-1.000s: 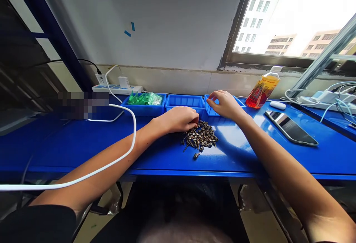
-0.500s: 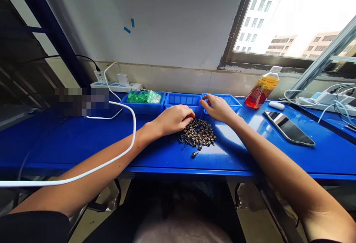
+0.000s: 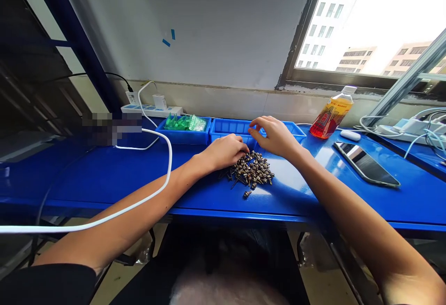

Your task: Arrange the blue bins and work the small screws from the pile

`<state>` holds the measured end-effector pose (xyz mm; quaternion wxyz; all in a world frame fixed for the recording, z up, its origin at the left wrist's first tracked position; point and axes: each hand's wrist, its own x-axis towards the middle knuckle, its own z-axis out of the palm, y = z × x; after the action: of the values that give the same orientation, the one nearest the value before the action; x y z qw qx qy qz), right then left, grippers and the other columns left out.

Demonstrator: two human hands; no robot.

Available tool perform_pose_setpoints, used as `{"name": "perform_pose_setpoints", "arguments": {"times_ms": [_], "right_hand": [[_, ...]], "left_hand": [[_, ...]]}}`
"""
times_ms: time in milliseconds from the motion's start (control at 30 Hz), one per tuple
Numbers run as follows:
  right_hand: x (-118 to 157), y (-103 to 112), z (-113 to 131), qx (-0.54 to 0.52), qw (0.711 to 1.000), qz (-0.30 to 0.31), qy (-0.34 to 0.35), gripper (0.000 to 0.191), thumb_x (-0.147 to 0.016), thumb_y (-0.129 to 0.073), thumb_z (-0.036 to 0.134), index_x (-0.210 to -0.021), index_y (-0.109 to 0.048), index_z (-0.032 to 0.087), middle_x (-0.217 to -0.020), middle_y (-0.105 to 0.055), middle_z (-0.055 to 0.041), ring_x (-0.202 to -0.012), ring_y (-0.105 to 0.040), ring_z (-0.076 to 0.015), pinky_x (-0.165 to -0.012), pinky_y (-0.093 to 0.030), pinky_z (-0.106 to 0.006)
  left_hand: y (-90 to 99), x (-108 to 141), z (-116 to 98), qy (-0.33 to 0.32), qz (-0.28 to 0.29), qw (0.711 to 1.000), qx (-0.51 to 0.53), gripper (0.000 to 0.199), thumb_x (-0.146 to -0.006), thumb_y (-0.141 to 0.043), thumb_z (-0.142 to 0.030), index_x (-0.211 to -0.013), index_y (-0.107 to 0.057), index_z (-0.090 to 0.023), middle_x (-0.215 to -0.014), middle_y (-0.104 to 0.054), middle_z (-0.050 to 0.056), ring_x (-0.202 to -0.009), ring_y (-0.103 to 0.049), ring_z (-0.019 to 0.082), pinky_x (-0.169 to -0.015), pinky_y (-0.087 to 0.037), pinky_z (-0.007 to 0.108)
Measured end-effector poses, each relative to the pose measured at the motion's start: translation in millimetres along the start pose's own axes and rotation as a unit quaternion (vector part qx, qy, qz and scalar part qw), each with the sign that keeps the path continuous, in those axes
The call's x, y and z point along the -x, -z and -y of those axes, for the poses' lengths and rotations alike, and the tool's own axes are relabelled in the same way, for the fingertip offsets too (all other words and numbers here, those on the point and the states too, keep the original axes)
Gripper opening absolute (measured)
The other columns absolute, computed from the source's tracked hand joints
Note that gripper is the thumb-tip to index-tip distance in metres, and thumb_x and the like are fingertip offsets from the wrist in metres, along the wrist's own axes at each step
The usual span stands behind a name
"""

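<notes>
A pile of small metal screws point(image 3: 256, 170) lies on the blue table, with one loose screw point(image 3: 247, 194) in front of it. My left hand point(image 3: 228, 150) rests at the pile's back left edge, its fingers curled and pressed together at the screws. What they pinch, if anything, is hidden. Behind the pile, my right hand point(image 3: 273, 136) hovers over the adjoining ends of the middle blue bin point(image 3: 226, 128) and the right blue bin point(image 3: 296, 130). Its thumb and fingers are apart, and nothing shows between them.
A left blue bin point(image 3: 183, 137) holds green and clear plastic bags point(image 3: 186, 122). Further right are a drink bottle point(image 3: 332, 113), a white case point(image 3: 350, 135) and a phone point(image 3: 366, 163). A white cable point(image 3: 169, 156) crosses in front of my left forearm. Power strips point(image 3: 174, 110) stand at the back.
My right hand has shifted slightly left relative to the bins, toward the middle one. My left hand stays at the pile's edge. The whole view has shifted a little.
</notes>
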<state>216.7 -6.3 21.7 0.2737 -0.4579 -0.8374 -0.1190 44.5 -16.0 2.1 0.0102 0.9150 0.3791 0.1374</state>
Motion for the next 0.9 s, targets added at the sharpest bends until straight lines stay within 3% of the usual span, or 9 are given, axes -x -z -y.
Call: {"name": "perform_pose_setpoints", "arguments": {"times_ms": [167, 467, 600, 700, 900], "right_hand": [[1, -2, 7, 0.009, 0.998, 0.049, 0.031, 0.018, -0.087, -0.049, 0.026, -0.091, -0.064, 0.017, -0.086, -0.067, -0.0068, -0.081, -0.058, -0.0198, -0.074, -0.042, -0.030], [2, -4, 7, 0.011, 0.998, 0.050, 0.035, 0.017, -0.086, -0.050, 0.022, -0.091, -0.064, 0.015, -0.086, -0.066, -0.0083, -0.082, -0.058, -0.0202, -0.076, -0.043, -0.031], [2, -8, 5, 0.004, 0.998, 0.039, 0.051, 0.017, -0.086, -0.050, 0.024, -0.090, -0.064, 0.016, -0.086, -0.065, -0.0087, -0.082, -0.057, -0.0212, -0.076, -0.043, -0.033], [2, -11, 4, 0.003, 0.998, 0.033, 0.055, 0.017, -0.086, -0.049, 0.024, -0.088, -0.064, 0.016, -0.086, -0.065, -0.0090, -0.082, -0.057, -0.0219, -0.075, -0.044, -0.034], [3, -14, 6, 0.005, 0.997, -0.002, 0.075, 0.017, -0.085, -0.051, 0.024, -0.086, -0.066, 0.015, -0.085, -0.065, -0.0105, -0.083, -0.055, -0.0234, -0.079, -0.045, -0.037]], "left_hand": [[-0.9, 1, 2, -0.002, 0.001, 1.000, 0.021, 0.018, -0.084, -0.051, -0.015, -0.092, -0.067, -0.015, -0.098, -0.067, 0.006, -0.095, -0.062, 0.021, -0.084, -0.049, 0.032], [0.7, 3, 2, -0.032, 0.000, 0.998, 0.049, 0.016, -0.083, -0.052, -0.015, -0.086, -0.067, -0.013, -0.096, -0.067, 0.007, -0.093, -0.061, 0.019, -0.084, -0.046, 0.030], [2.8, 5, -9, 0.033, 0.012, 0.999, 0.028, 0.021, -0.083, -0.053, -0.031, -0.085, -0.070, -0.019, -0.099, -0.068, 0.005, -0.098, -0.060, 0.024, -0.085, -0.044, 0.038], [0.9, 4, -19, 0.091, 0.008, 0.996, 0.003, 0.024, -0.084, -0.048, -0.030, -0.082, -0.071, -0.020, -0.095, -0.070, 0.004, -0.096, -0.061, 0.026, -0.083, -0.042, 0.042], [0.7, 4, -14, 0.097, 0.006, 0.995, 0.004, 0.022, -0.083, -0.049, -0.028, -0.084, -0.069, -0.021, -0.099, -0.070, 0.003, -0.103, -0.057, 0.028, -0.082, -0.041, 0.041]]}}
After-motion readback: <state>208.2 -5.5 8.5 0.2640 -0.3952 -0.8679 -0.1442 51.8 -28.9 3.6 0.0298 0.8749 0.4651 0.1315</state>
